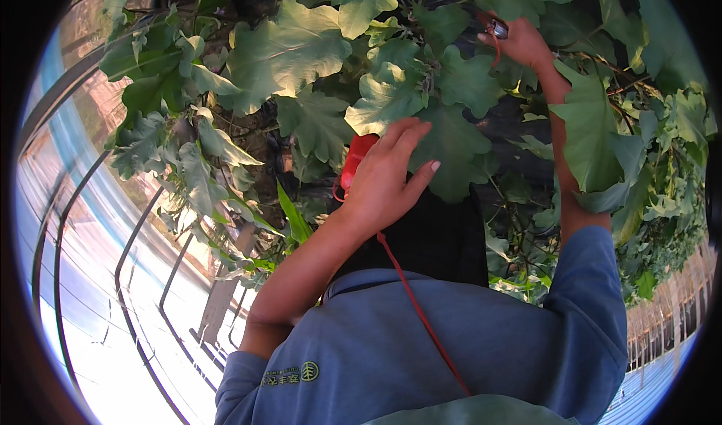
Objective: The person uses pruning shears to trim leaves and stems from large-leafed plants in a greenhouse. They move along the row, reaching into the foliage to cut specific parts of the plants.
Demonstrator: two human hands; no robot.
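Observation:
My right hand (522, 42) reaches in among eggplant leaves at the upper right. It is closed around pruning shears; their metal part (497, 29) and a red loop (497, 51) show beside the thumb, while the blades are hidden. My left hand (386, 174) is nearer the middle, back upward, thumb apart from the fingers. Its fingertips lie over a broad eggplant leaf (451, 148); whether they touch it is unclear. A red object (353, 160) shows partly behind the left hand, its kind unclear. From below the left wrist, a red cord (414, 303) runs down across my blue shirt.
Eggplant foliage (287, 47) spreads across the top and both sides. Dark ground film (510, 126) shows between the leaves. Curved metal bars (127, 250) and bright plastic sheeting (62, 120) stand along the left. A large leaf (589, 126) hangs over my right forearm.

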